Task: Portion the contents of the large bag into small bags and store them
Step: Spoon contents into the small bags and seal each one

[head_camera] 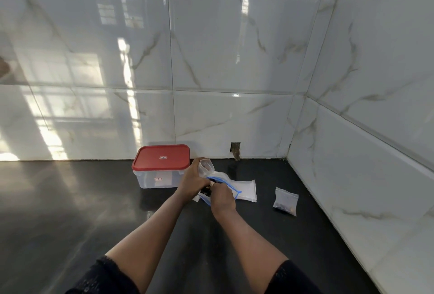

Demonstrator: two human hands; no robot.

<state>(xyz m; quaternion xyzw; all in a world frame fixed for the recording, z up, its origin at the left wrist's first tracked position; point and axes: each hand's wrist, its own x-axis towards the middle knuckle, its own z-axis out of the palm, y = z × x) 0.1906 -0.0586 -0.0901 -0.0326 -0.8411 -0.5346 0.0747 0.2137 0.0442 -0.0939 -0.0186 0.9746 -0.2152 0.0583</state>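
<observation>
Two hands meet: left hand (193, 179) grips small clear open-mouthed plastic bag (206, 167) upright, just above/behind blue-zip large clear bag (231, 188); right hand (222, 196), nearer it, pinches inside—contents unclear.

Both forearms are bare from the elbow down. Each upper arm has a short black sleeve (106, 277) with a textured, lace-like edge. The left hand (192, 181) and right hand (222, 197) wear nothing.

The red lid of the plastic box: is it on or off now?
On. The red lid sits flat over the top of the clear box and covers it fully; whether it is latched cannot be told.
</observation>
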